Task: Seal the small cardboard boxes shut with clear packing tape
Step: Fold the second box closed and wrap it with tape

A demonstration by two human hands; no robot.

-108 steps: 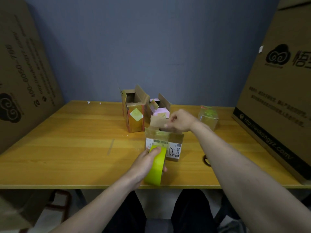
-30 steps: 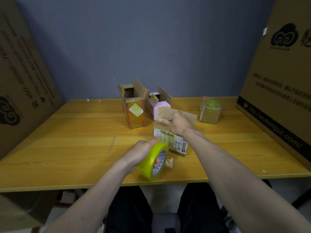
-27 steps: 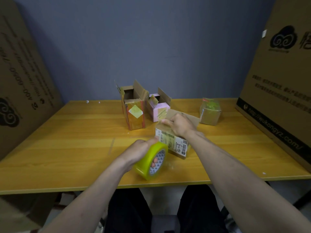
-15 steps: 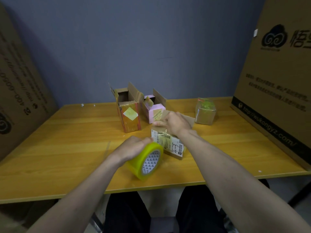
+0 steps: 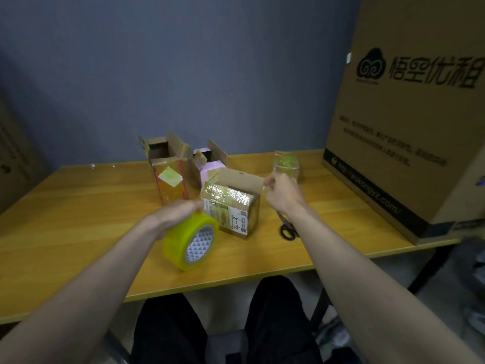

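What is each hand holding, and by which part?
Left hand grips the tape roll over its outer rim. Right hand has curled fingers; whether it pinches tape cannot be told.

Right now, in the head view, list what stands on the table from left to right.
Tall open cardboard box with yellow sticker → brown labelled box marked 4-3 → black-handled scissors → huge printed cardboard carton.

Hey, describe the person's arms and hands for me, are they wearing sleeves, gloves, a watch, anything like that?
Both forearms are bare as far as the frame shows; no sleeve edge is visible. The left hand and right hand wear no gloves. No watch, bracelet or band shows on either wrist, and no ring is visible on the fingers, though they are small and partly hidden in this view. Below the table edge, the legs are in dark trousers.
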